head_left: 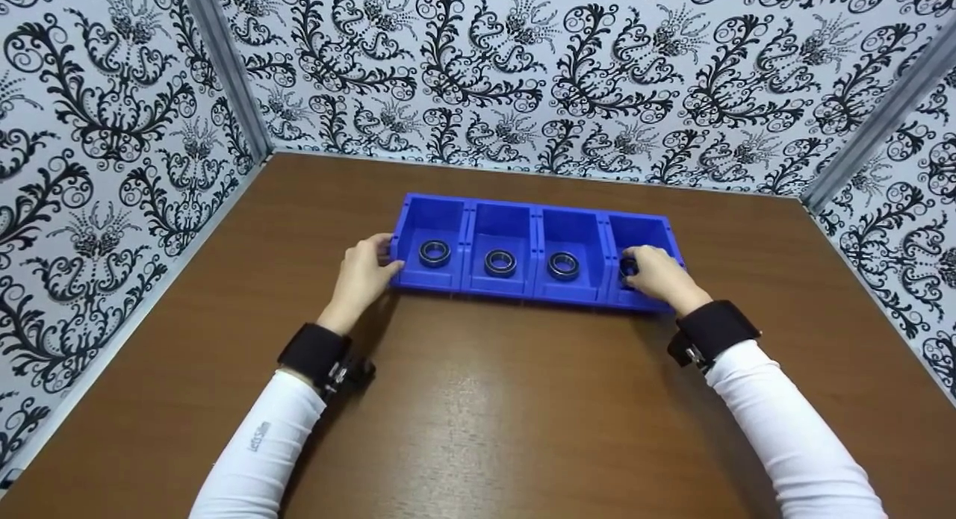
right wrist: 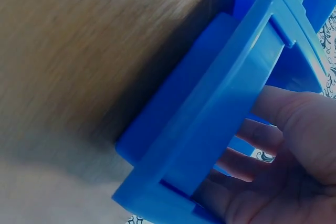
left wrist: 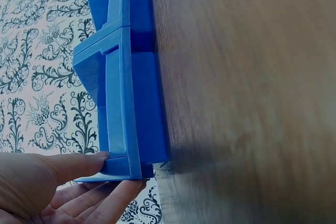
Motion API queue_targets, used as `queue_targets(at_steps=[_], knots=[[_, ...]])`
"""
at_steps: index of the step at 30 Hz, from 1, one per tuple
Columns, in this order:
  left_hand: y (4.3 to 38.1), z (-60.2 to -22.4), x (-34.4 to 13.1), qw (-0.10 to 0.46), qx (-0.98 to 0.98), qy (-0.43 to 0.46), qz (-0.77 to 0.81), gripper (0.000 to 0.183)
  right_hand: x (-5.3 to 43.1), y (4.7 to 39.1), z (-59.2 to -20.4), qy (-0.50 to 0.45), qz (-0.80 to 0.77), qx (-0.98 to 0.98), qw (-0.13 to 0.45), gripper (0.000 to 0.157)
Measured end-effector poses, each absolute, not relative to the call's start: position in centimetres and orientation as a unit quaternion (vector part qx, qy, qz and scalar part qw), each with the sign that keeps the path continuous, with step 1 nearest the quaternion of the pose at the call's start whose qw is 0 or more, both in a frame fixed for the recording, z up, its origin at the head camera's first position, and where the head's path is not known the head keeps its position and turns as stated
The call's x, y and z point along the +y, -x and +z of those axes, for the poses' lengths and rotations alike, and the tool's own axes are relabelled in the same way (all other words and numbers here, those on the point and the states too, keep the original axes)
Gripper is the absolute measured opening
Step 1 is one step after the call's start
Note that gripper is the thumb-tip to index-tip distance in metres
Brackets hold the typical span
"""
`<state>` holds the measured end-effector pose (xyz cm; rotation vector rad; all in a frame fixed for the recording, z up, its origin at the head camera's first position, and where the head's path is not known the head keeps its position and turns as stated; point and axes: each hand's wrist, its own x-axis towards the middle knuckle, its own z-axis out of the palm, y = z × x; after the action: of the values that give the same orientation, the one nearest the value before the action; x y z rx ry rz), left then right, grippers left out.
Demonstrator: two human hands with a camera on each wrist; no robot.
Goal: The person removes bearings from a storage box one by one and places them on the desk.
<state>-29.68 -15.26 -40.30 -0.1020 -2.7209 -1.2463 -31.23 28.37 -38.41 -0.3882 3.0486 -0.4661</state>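
Note:
A blue bin (head_left: 493, 288) split into several compartments in a row stands on the table. My left hand (head_left: 364, 271) grips its left end, thumb over the rim and fingers along the outer side, as the left wrist view also shows. Ball bearings lie flat in the compartments: one bearing (head_left: 435, 254) at the left, a second bearing (head_left: 500, 263) and a third bearing (head_left: 563, 266) in the middle ones. Inside the rightmost compartment, my right hand (head_left: 661, 275) pinches another bearing (head_left: 629, 268) between thumb and fingers, partly covering it. In the right wrist view the bin's front wall hides that bearing.
The brown wooden table (head_left: 463, 399) extends in front of the bin and to both sides. Patterned panels (head_left: 508, 78) with grey metal posts (head_left: 231, 71) enclose the back and sides. Both wrists wear black straps (head_left: 717, 331) with small cameras.

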Motion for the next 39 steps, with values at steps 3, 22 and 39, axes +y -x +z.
queue_targets(at_steps=[3,22,39], knots=[[29.7,-40.3,-15.2,0.072,-0.906,0.033,-0.415,0.049,28.4,31.4,-38.5,0.125,-0.149,0.981,0.017,0.046],[29.9,-40.3,-15.0,0.077,-0.907,0.038,-0.413,0.049,28.6,32.1,-38.8,0.132,-0.133,0.982,0.018,0.038],[29.9,-40.6,-15.3,0.079,-0.905,0.036,-0.416,0.049,28.2,32.4,-38.8,0.125,-0.137,0.982,0.023,0.029]])
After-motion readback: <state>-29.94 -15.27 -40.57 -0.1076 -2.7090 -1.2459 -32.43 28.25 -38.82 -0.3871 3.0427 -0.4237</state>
